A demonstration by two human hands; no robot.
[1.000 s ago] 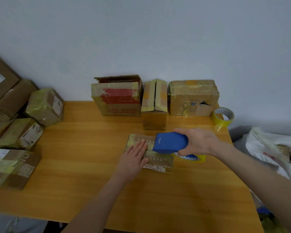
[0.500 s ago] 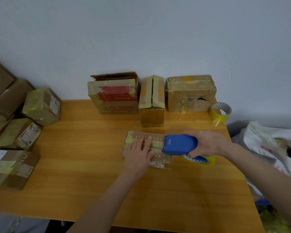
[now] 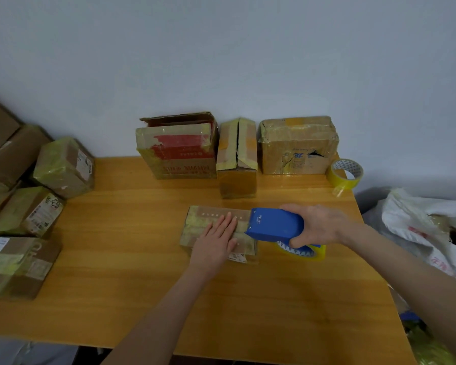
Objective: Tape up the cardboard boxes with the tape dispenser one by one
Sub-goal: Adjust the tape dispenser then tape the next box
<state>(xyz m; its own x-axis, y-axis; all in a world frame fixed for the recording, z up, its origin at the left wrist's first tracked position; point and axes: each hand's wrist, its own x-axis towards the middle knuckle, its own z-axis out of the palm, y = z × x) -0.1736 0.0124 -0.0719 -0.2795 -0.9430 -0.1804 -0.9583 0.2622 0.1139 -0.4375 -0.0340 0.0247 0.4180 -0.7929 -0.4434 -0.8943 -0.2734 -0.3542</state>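
Observation:
A small flat cardboard box [image 3: 198,224], partly covered in yellowish tape, lies in the middle of the wooden table [image 3: 132,262]. My left hand [image 3: 216,242] presses flat on its top with straight fingers. My right hand [image 3: 317,224] grips a blue tape dispenser [image 3: 273,224] whose front end sits at the box's right edge. Its yellow tape roll [image 3: 300,251] shows below the hand, just right of the box.
Three taped boxes stand along the wall: a red-printed one [image 3: 177,151], a narrow one [image 3: 237,158] and a torn one [image 3: 298,144]. A spare yellow tape roll [image 3: 346,173] lies at the back right. Several taped boxes [image 3: 28,212] pile up at left. White bags [image 3: 427,227] lie off the table's right edge.
The dispenser in my right hand has slid rightwards, from over the box's top to its right edge. My left hand has stayed pressed on the box.

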